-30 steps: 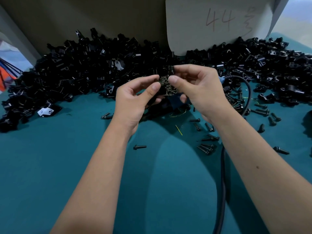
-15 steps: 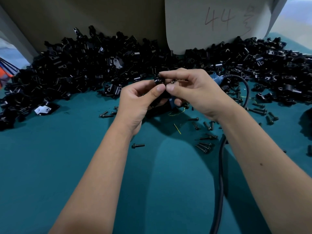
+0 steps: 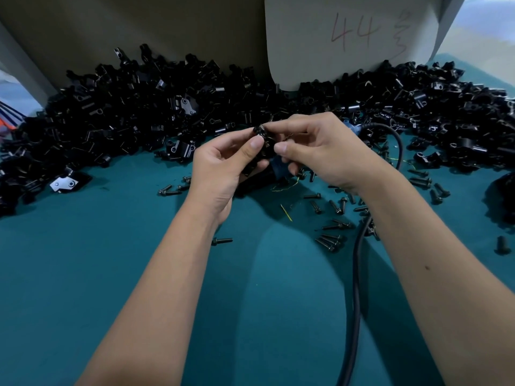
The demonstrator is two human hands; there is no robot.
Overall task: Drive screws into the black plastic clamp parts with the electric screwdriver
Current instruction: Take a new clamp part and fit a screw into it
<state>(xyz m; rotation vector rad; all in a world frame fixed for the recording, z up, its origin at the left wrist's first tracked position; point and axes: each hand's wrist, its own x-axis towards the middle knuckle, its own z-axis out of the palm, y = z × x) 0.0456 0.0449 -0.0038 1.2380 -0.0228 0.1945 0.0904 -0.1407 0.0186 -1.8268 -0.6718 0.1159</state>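
Observation:
Both hands meet above the teal mat in the middle of the view. My left hand pinches a small black clamp part between thumb and fingers. My right hand pinches the same part from the right; whether a screw is between its fingertips cannot be told. Under the hands lies the electric screwdriver, dark with a blue section, mostly hidden. Its black cable runs down the mat. Loose black screws lie scattered on the mat right of centre.
A big heap of black clamp parts fills the back of the table from left to right. A cardboard wall with a sheet marked "44" stands behind it. One screw lies between my forearms.
Both hands have dropped slightly and drawn closer to me. The fingertips have regripped the small clamp part. The heap and screws have not moved.

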